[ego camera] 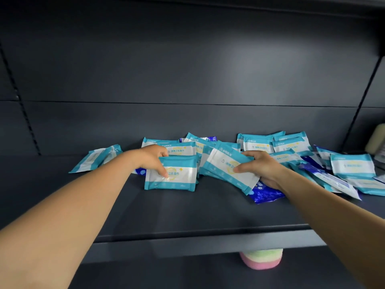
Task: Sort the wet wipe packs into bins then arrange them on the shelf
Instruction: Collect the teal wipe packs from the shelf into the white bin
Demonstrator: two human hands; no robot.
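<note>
Several teal-and-white wet wipe packs lie in a loose heap on a dark grey shelf (187,207). My left hand (153,158) grips the top edge of an upright teal pack (175,176) at the heap's front, thumb across its face. My right hand (261,165) holds a tilted teal pack (227,170), thumb on top and fingers beneath. A dark blue pack (267,195) lies flat under my right hand. Two more teal packs (93,160) lie apart to the left.
More teal and blue packs (352,166) spread to the right end of the shelf. A pale object (376,141) stands at the far right edge. A pink, yellow and green rounded item (261,258) sits on the level below. The shelf's back panel (187,69) rises behind.
</note>
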